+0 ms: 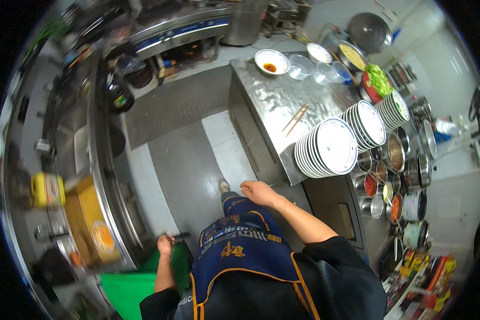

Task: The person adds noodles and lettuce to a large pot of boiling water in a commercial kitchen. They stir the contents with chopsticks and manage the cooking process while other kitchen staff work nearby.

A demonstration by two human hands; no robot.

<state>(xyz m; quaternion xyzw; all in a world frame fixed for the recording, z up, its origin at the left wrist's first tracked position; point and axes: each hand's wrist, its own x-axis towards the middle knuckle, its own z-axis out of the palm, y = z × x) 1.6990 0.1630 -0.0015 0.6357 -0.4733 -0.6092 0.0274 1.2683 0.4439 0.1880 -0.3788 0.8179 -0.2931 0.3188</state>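
My left hand (166,244) is low at the left, closed around a slim dark object (181,236) that points right, over the green bin; what it is cannot be made out. My right hand (259,193) hangs in front of the blue apron (240,248), fingers loosely curled, with no object visible in it. It is nearest the corner of the steel worktable (264,96). On that table stand tall stacks of white bowls (336,147), a pair of wooden chopsticks (300,120), and a bowl with brown sauce (272,63). A shoe (224,186) shows below me.
Clear plastic bowls (301,67) and a red bowl of chopped greens (378,82) are at the table's far side. Steel pots of ingredients (371,185) line the right. At left are a steel counter, a yellow jug (48,189) and a green bin (130,290). Floor mats (184,160) run ahead.
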